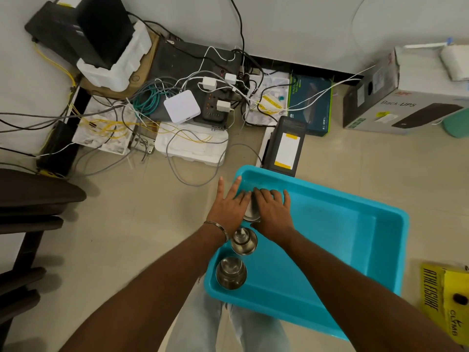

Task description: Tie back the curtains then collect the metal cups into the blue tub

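The blue tub [360,250] lies on the floor in front of me. Two metal cups stand upright along its left side, one [244,241] just below my wrists and one [231,273] nearer the tub's near corner. A third metal cup [251,214] sits between my two hands at the tub's far left end, mostly hidden by them. My left hand [229,203] rests with straight fingers over the tub's left rim, touching that cup's side. My right hand [272,208] lies over the cup with fingers bent around it. No curtains are in view.
Beyond the tub lie a tangle of cables, a power strip [215,107], a white adapter box [181,106] and foam packaging [193,146]. A black device [284,146] stands at the tub's far edge. Cardboard boxes [396,97] sit right, a yellow box [446,301] near right, dark furniture [30,199] left.
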Demonstrator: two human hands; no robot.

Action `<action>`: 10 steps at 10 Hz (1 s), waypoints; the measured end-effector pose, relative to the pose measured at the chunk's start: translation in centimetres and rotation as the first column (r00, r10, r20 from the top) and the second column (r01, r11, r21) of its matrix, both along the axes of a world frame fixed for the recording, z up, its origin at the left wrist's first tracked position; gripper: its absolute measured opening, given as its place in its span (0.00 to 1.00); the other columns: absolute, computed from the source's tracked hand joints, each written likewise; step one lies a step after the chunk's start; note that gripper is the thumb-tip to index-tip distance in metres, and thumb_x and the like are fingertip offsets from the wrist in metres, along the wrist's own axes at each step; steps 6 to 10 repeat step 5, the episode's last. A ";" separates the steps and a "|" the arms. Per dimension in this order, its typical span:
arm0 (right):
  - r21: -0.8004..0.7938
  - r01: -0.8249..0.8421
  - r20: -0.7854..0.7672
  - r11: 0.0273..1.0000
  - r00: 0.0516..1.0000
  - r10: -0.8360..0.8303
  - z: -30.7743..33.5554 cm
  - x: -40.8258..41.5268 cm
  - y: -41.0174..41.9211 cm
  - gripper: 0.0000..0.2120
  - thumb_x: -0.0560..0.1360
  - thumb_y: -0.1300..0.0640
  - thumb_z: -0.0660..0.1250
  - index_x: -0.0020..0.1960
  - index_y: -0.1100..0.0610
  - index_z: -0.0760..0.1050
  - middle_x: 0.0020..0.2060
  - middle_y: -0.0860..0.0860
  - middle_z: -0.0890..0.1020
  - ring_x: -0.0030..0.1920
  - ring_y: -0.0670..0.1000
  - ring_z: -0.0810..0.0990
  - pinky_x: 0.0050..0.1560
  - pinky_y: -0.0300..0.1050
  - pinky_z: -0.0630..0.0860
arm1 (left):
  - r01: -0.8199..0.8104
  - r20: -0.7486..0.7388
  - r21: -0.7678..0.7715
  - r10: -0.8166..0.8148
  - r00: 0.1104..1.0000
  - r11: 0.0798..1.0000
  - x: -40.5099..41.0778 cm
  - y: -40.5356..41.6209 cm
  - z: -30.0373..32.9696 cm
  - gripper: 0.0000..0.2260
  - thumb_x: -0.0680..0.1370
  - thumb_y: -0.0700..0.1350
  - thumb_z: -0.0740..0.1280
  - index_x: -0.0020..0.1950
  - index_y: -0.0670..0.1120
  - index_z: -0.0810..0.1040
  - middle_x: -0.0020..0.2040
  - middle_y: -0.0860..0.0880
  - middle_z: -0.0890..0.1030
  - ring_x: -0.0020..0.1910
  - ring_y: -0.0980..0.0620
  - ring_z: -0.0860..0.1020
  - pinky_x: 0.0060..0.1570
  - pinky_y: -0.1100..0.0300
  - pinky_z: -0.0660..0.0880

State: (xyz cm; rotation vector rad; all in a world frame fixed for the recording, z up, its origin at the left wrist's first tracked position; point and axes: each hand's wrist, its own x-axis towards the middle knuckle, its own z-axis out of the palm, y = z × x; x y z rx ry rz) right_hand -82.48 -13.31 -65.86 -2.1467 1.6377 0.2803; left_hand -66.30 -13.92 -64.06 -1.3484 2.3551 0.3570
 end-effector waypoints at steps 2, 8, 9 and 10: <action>0.030 -0.005 0.002 1.000 1.000 0.005 1.7 0.0 0.6 0.45 0.69 0.42 0.73 0.78 0.54 0.54 0.74 0.51 0.65 0.74 0.56 0.61 0.76 0.62 0.46 | -0.068 -0.070 0.062 0.072 0.995 0.996 -0.1 -0.3 1.7 0.29 0.83 0.54 0.57 0.80 0.47 0.51 0.79 0.49 0.61 0.80 0.43 0.45 0.72 0.32 0.40; -0.126 0.023 0.050 0.992 0.999 -0.016 7.6 1.4 0.1 0.21 0.78 0.51 0.63 0.70 0.51 0.68 0.64 0.49 0.75 0.67 0.52 0.71 0.77 0.58 0.53 | -0.346 -0.264 -0.011 0.331 0.906 0.938 1.9 1.2 6.4 0.24 0.84 0.48 0.54 0.79 0.47 0.54 0.78 0.46 0.62 0.78 0.44 0.56 0.75 0.40 0.44; -0.126 0.023 0.050 0.992 0.999 -0.016 7.6 1.4 0.1 0.21 0.78 0.51 0.63 0.70 0.51 0.68 0.64 0.49 0.75 0.67 0.52 0.71 0.77 0.58 0.53 | -0.346 -0.264 -0.011 0.331 0.906 0.938 1.9 1.2 6.4 0.24 0.84 0.48 0.54 0.79 0.47 0.54 0.78 0.46 0.62 0.78 0.44 0.56 0.75 0.40 0.44; -0.126 0.023 0.050 0.992 0.999 -0.016 7.6 1.4 0.1 0.21 0.78 0.51 0.63 0.70 0.51 0.68 0.64 0.49 0.75 0.67 0.52 0.71 0.77 0.58 0.53 | -0.346 -0.264 -0.011 0.331 0.906 0.938 1.9 1.2 6.4 0.24 0.84 0.48 0.54 0.79 0.47 0.54 0.78 0.46 0.62 0.78 0.44 0.56 0.75 0.40 0.44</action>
